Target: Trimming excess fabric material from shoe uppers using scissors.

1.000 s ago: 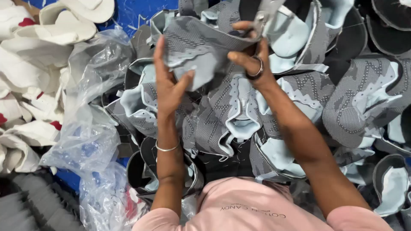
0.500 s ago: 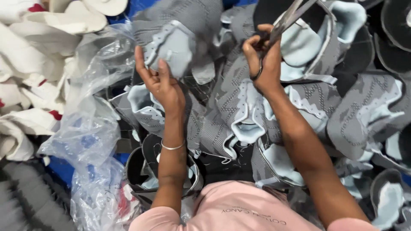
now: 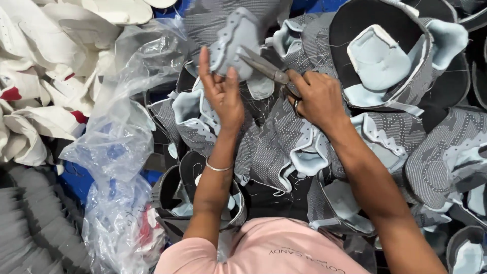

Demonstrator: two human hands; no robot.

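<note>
Seen from above, the left hand pinches a grey shoe upper held just above it, while the right hand, closed around scissors, should snip close without nicking the fabric.

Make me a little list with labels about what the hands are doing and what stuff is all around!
left hand: holds up a grey shoe upper with pale blue lining
right hand: grips scissors, blades touching the held piece
wrist: thin bangle on the left
ring: on a right finger
middle and right: pile of grey and pale blue shoe uppers
left: clear plastic bags, white shoe pieces
underneath: blue surface
</note>
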